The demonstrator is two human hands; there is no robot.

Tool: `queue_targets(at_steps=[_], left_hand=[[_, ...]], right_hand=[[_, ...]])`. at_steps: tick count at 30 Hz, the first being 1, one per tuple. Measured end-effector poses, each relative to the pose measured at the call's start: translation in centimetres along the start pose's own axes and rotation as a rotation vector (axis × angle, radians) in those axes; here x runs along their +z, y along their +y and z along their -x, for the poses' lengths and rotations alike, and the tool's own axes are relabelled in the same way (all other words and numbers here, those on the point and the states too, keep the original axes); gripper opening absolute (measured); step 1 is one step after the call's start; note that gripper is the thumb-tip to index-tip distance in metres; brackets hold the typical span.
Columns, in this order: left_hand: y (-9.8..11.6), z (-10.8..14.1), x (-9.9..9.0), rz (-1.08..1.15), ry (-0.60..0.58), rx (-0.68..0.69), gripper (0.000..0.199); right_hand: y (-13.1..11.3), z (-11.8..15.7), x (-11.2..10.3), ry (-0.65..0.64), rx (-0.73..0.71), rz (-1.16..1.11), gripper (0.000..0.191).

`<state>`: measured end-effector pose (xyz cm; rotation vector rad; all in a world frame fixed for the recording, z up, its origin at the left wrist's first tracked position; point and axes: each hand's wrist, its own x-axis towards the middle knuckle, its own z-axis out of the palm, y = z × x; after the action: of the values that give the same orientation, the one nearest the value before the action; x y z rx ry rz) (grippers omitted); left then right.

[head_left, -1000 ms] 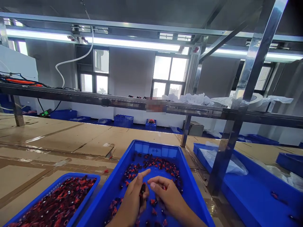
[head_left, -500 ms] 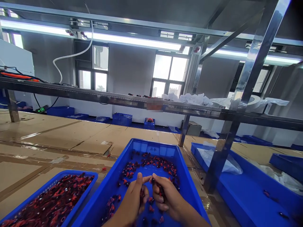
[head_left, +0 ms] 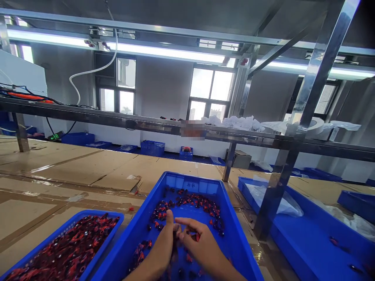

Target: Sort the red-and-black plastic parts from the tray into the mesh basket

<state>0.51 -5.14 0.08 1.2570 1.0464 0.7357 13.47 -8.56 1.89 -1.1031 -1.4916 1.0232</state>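
Head view, my right hand (head_left: pixel 202 241) curled round red-black pieces (head_left: pixel 193 235), left hand (head_left: pixel 164 245) beside it, grip indiscernible to me, both above a blue tray (head_left: pixel 190 213) of strewn pieces, heaped basket (head_left: pixel 111 235) leftward, steel post (head_left: pixel 272 207) obstructing a neighbouring tray (head_left: pixel 307 234).

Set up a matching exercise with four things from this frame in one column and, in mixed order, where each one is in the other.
Things:
1. right hand
2. basket
3. plastic bag
4. roll of tape

Places:
A. up on the metal shelf
B. over the middle tray
C. at the left, heaped with red and dark pieces
D. inside the right-hand tray

Right pairs: 1-B, 2-C, 3-D, 4-A
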Motion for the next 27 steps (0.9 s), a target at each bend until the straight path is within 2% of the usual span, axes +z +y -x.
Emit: queue_targets(at_steps=[2,4,7,11,13,15,17,18,20,22,23,27], left_hand=[[-0.3,0.3,0.1,-0.032,-0.036,-0.065,0.081],[-0.5,0.5,0.0,-0.048,-0.061,-0.081,0.083],[-0.4,0.5,-0.1,0.013,-0.126,0.004,0.082],[0.1,0.5,0.1,0.119,-0.253,0.136,0.073],[0.1,0.4,0.3,0.157,-0.282,0.128,0.072],[0.0,0.1,0.4,0.182,-0.260,0.075,0.074],[-0.1,-0.2,0.4,0.217,-0.218,0.008,0.078],[-0.1,-0.4,0.3,0.241,-0.203,-0.028,0.080],[0.0,-0.6,0.2,0.297,-0.190,-0.100,0.085],[0.2,-0.8,0.0,0.341,-0.188,-0.161,0.089],[0.4,-0.8,-0.1,0.353,-0.189,-0.180,0.091],[0.6,-0.6,-0.1,0.369,-0.188,-0.162,0.094]], right_hand=[[-0.4,0.3,0.3,0.005,-0.140,0.222,0.033],[-0.7,0.4,0.4,0.016,-0.199,0.345,0.037],[-0.7,0.5,0.1,0.064,-0.263,0.447,0.038],[-0.7,0.8,-0.4,0.066,-0.357,0.581,0.025],[-0.9,1.0,-0.5,0.058,-0.397,0.610,0.021],[-1.2,1.2,-0.5,0.060,-0.427,0.598,0.020],[-1.3,1.1,-0.6,0.102,-0.389,0.490,0.017],[-1.3,0.9,-0.6,0.135,-0.320,0.366,0.014],[-1.0,0.4,-1.0,0.170,-0.084,-0.036,0.020],[-0.6,-0.1,-1.6,0.138,0.146,-0.418,0.029],[-0.4,-0.3,-2.0,0.106,0.213,-0.532,0.031],[0.0,-0.5,-2.8,0.005,0.258,-0.585,0.029]])
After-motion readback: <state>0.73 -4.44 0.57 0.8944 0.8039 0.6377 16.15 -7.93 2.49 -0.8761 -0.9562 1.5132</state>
